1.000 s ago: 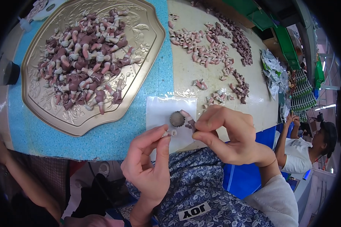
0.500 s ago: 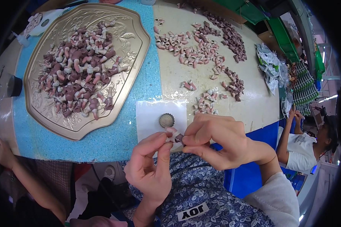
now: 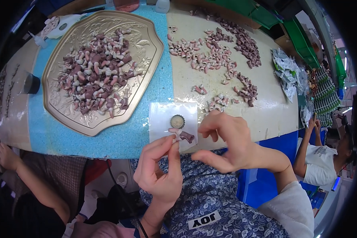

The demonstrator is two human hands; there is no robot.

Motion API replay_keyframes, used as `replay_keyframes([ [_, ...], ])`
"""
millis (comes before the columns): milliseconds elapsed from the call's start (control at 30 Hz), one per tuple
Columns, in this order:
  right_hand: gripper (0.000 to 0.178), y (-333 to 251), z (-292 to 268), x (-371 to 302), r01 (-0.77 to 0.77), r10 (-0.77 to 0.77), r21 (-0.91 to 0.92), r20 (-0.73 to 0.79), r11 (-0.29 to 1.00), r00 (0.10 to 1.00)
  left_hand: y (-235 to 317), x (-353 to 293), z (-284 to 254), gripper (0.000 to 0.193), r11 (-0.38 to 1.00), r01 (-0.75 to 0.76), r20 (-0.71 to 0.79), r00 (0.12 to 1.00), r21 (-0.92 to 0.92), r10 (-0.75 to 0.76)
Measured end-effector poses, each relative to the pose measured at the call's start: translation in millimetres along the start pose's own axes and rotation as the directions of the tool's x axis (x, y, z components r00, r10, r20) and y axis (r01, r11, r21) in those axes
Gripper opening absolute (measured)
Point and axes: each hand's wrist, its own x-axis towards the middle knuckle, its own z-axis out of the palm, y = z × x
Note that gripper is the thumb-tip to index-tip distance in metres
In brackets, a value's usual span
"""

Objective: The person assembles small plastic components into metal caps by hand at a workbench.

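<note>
We see pink, white and dull mauve on the held piece, and the same three colours through the pile. Our tray is gold with a floral pattern; our mat, blue with fine speckles; our tabletop, cream. The sheet is white, the cap greyish with a dark rim, the apron navy with pale leaves.

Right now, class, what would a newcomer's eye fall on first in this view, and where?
The embossed gold tray at upper left comes first, bearing a heap of mauve-and-pink pieces. Next, just below the middle, the left hand pinches a similar small piece near a crimped bottle cap, with the right hand open beside it.
</note>
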Motion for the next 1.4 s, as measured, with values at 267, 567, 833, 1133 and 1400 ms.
replay_keyframes([
  [267, 0.019, 6.1, 11.8, -14.3, 0.190, -0.144, -0.405, 0.141, 0.895, 0.979, 26.7, -1.2, -2.3, 0.007, 0.979, 0.046, 0.188, 0.979, 0.199, -0.084],
  [567, 0.019, -5.8, 32.3, -27.9, 0.287, -0.310, -0.446, 0.022, 0.848, 0.951, 17.8, -9.9, 6.0, 0.026, 0.975, -0.143, 0.298, 0.951, 0.168, 0.088],
  [833, 0.022, 10.8, 25.1, -20.5, 0.315, -0.310, -0.248, 0.061, 0.916, 0.949, 1.0, 3.2, -8.6, 0.020, 0.971, -0.232, 0.354, 0.914, 0.052, 0.199],
  [1133, 0.037, 19.6, 19.7, -18.6, 0.331, -0.328, -0.046, 0.060, 0.943, 0.943, 3.6, 19.5, -27.5, 0.016, 0.881, -0.463, 0.467, 0.803, 0.100, 0.369],
  [1400, 0.034, 27.8, -14.8, -19.3, 0.029, -0.039, -0.162, -0.055, 0.986, 0.998, 6.5, 63.5, -47.9, 0.010, 0.732, -0.437, 0.225, 0.899, 0.522, 0.376],
])
